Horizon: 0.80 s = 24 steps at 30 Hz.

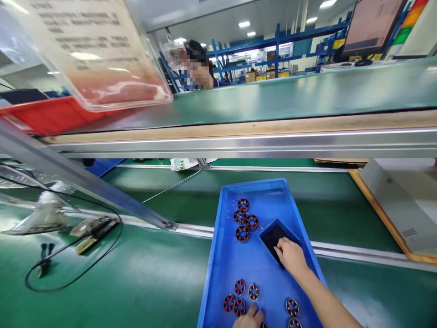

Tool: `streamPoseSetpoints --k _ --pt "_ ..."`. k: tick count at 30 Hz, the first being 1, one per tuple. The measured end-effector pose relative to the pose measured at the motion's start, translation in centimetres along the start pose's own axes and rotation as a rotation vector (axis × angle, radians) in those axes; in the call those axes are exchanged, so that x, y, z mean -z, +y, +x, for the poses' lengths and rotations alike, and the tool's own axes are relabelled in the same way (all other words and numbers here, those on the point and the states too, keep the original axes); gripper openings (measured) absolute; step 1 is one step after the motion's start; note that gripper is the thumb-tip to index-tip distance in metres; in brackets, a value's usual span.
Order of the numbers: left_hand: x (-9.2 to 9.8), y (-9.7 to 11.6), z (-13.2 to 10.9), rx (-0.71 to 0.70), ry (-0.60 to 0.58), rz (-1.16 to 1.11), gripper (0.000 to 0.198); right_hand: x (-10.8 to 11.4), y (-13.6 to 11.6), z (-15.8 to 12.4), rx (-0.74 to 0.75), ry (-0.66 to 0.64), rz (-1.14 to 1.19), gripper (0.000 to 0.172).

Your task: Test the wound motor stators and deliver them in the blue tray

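Observation:
A blue tray [259,264] lies on the green bench in front of me. Several small round wound coils sit in it, one cluster [243,218] toward the far end and another cluster [241,297] at the near end. My right hand [290,256] rests with curled fingers on a small black pad [275,237] lying in the tray's right side. My left hand [249,319] shows only partly at the bottom edge, fingers bent down beside the near coils; what they hold, if anything, is hidden.
A raised green conveyor [273,98] with a metal rail crosses above, and a person sits behind it. A black cable loop [75,259] and clear bags [41,214] lie at left. A wooden-edged grey board [399,209] is at right. A red bin [44,114] stands upper left.

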State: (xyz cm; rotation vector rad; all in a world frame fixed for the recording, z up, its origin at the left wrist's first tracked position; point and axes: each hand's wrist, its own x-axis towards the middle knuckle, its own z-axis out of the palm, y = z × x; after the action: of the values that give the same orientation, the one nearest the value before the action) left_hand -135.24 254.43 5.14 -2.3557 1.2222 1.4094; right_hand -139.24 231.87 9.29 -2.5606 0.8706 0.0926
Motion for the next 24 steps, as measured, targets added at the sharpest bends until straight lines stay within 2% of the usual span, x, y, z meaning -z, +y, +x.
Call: streamPoseSetpoints --k 3,5,7,10,14,17,24 --pt "1.1 1.5 -0.6 0.014 -0.005 0.005 0.047 0.1 0.3 -0.7 0.008 0.123 0.199 0.022" --pt "2.0 2.5 -1.4 0.003 0.011 -0.017 0.055 0.2 0.3 -1.6 0.031 0.19 0.414 0.026" --pt "2.7 3.4 -2.3 -0.052 0.053 -0.057 0.061 0.0 0.3 -3.1 0.029 0.189 0.65 0.027" --pt "3.0 3.8 -3.0 -0.129 0.151 -0.099 0.047 -1.2 0.3 -6.1 -0.003 0.096 0.874 0.028" --pt "2.1 3.4 -2.6 -0.201 0.277 -0.114 0.041 -4.1 0.6 -9.9 -0.072 -0.04 0.975 0.031" --pt "1.4 2.9 -2.2 -0.232 0.321 -0.122 0.045 -5.8 0.8 -11.2 -0.129 -0.134 1.076 0.033" --pt "1.4 2.5 -2.3 -0.31 0.381 -0.131 0.04 -5.6 0.3 -10.8 -0.128 -0.062 1.079 0.037"
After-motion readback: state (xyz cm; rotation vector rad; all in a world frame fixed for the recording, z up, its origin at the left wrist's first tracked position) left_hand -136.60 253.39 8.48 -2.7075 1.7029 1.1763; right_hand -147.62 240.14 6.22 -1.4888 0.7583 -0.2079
